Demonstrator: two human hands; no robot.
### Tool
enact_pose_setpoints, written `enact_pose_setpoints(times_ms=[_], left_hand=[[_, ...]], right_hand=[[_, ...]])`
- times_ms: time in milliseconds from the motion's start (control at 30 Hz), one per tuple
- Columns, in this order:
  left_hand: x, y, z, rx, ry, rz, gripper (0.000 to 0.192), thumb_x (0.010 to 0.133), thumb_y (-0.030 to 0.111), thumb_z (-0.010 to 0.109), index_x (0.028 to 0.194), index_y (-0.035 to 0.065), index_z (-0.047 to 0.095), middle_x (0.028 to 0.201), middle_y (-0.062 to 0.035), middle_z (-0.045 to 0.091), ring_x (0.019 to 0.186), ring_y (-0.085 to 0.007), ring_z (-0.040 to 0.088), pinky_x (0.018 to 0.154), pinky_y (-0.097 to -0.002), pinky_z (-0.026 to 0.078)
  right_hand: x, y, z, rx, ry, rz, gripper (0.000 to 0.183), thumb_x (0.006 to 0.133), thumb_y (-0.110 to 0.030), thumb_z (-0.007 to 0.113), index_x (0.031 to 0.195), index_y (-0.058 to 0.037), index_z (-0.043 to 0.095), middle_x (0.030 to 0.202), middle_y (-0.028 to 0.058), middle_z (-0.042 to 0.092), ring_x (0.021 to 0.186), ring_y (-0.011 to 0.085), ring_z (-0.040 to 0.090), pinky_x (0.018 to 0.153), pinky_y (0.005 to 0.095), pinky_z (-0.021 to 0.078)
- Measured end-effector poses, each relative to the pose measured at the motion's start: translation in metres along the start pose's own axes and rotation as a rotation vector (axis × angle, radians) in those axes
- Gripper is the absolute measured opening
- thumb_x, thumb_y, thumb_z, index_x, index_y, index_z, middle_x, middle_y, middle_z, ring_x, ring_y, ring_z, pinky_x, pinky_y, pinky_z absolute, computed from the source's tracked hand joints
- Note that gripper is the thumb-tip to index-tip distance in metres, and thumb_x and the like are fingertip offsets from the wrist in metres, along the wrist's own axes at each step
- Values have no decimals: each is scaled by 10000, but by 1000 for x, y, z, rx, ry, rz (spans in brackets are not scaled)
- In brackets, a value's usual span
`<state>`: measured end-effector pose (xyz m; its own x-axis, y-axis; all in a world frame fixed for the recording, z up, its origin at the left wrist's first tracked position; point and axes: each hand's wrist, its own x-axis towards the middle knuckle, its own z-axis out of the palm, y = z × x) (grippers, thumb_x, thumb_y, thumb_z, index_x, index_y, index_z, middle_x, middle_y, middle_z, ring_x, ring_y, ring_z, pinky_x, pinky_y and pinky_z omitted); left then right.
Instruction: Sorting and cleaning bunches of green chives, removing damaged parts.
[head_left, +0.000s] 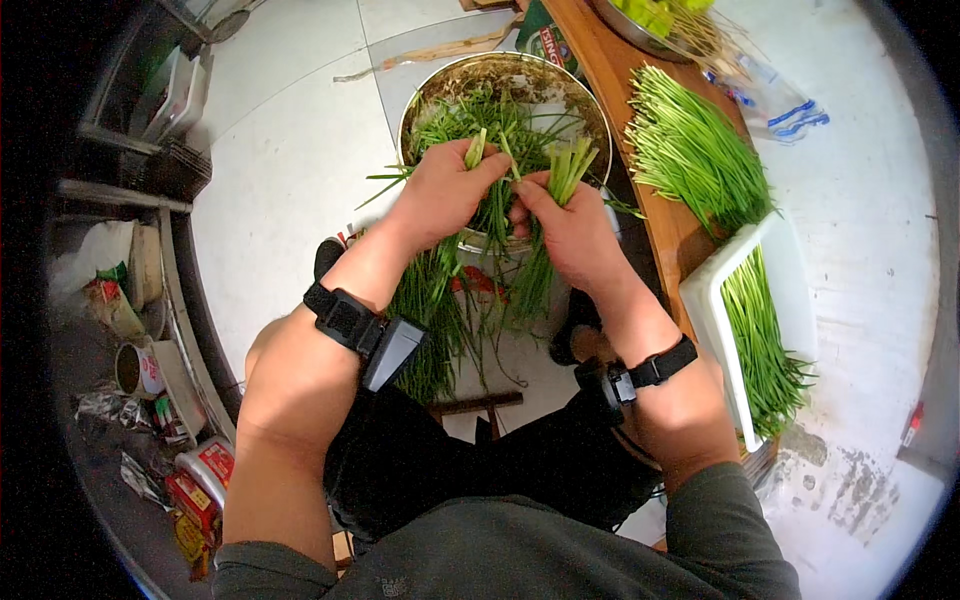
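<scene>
Both my hands are over a round bucket (504, 57) that holds loose green chive leaves and scraps. My left hand (444, 187) grips a bundle of chives (427, 315); its pale cut ends poke up past the thumb and its leaves hang down outside the bucket. Another bunch of chives (571, 169) is held in my right hand (577, 232), stem ends upward, leaves drooping below the palm. Between the two hands, a single pale stalk (510, 154) stands at the fingertips; which hand pinches it I cannot tell.
To the right, a pile of chives (694, 154) lies on a wooden bench (600, 56), beside a white plastic basin (709, 300) with more chives. A metal bowl (645, 41) of yellow-green vegetables sits at the bench's far end. Shelving (180, 300) with cans and packets lines the left.
</scene>
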<state>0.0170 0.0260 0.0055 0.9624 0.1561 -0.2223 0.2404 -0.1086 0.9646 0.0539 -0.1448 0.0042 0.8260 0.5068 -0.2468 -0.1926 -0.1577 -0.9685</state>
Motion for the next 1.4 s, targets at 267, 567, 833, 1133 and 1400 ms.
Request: enact_pose_setpoints(times_ms=[267, 567, 833, 1133, 1400], left_hand=[[-3, 7, 2, 175, 42, 74, 274, 886, 251, 620, 916, -21, 642, 721, -62, 634, 664, -103, 544, 616, -311, 467], [-1, 5, 4, 178, 48, 43, 249, 869, 228, 624, 895, -19, 636, 723, -51, 630, 670, -99, 535, 626, -303, 464], [10, -1, -7, 68, 311, -31, 216, 880, 215, 606, 871, 2, 640, 699, -10, 594, 649, -86, 480, 592, -286, 427], [-2, 5, 10, -32, 130, 88, 223, 817, 193, 712, 853, -21, 660, 724, -9, 625, 652, -80, 514, 592, -285, 441], [0, 1, 4, 118, 90, 9, 199, 864, 192, 657, 902, -3, 658, 766, -20, 646, 691, -88, 556, 624, -274, 466]], right_hand=[[-4, -4, -2, 23, 10, -5, 210, 936, -185, 573, 873, 8, 628, 676, 39, 623, 577, 117, 583, 538, 284, 467], [-5, -1, 0, -276, 91, -76, 226, 899, -221, 613, 925, 3, 626, 655, 87, 635, 560, 163, 613, 557, 322, 493], [-10, -16, -3, 42, -76, 44, 194, 930, -163, 593, 931, 28, 627, 730, 56, 618, 621, 127, 568, 587, 277, 467], [-4, -4, -4, -146, 89, -15, 225, 902, -206, 603, 891, 17, 632, 708, 97, 662, 640, 190, 644, 623, 323, 495], [-4, 3, 0, -381, 137, -109, 238, 865, -231, 633, 962, -13, 636, 767, 181, 662, 739, 344, 654, 685, 411, 501]])
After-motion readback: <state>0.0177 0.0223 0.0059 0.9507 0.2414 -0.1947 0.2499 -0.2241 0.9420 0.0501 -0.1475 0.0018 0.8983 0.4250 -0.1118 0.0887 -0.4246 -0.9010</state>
